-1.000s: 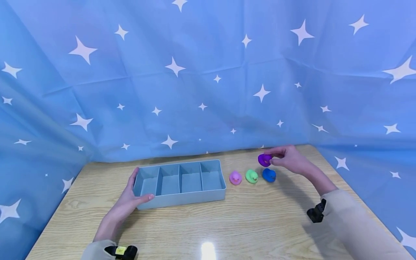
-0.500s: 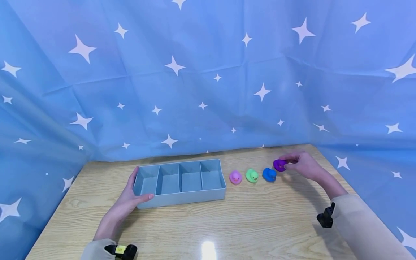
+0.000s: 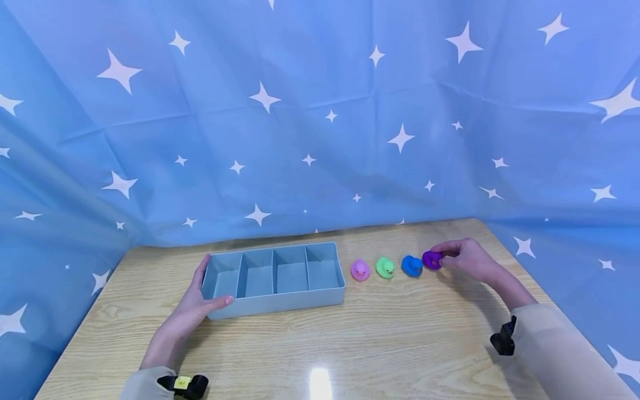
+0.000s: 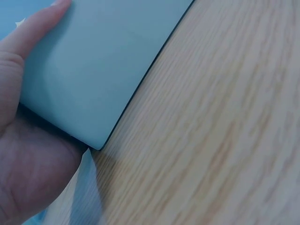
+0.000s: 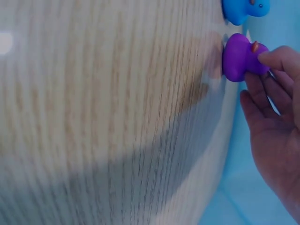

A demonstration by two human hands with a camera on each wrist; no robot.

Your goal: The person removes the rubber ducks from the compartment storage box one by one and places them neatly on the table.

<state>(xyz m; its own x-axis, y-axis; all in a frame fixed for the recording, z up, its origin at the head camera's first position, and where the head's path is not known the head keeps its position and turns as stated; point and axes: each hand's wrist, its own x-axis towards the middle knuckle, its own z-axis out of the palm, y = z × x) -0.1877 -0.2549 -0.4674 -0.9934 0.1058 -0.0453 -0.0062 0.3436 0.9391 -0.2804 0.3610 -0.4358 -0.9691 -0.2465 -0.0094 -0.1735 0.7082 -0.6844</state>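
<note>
My right hand (image 3: 469, 260) pinches a purple rubber duck (image 3: 432, 260) between thumb and fingers, at the right end of a row of ducks. In the right wrist view the purple duck (image 5: 236, 58) stands at the table surface, the thumb on its head. Just left of it is a blue duck (image 3: 412, 266), then a green duck (image 3: 385, 268) and a pink duck (image 3: 360, 270). My left hand (image 3: 192, 305) grips the left end of a grey-blue divided box (image 3: 285, 303), thumb on its front wall. The left wrist view shows the box wall (image 4: 103, 70) close up.
The box's compartments (image 3: 257, 275) hold nothing visible. A wooden table (image 3: 380, 344) carries everything, and a blue star-patterned cloth (image 3: 320, 111) hangs behind and at both sides. A bright glare spot lies near the table's front.
My right hand has carried the purple duck from behind the blue duck rightward, then down and forward to the blue duck's right side. The left hand keeps its hold on the box.
</note>
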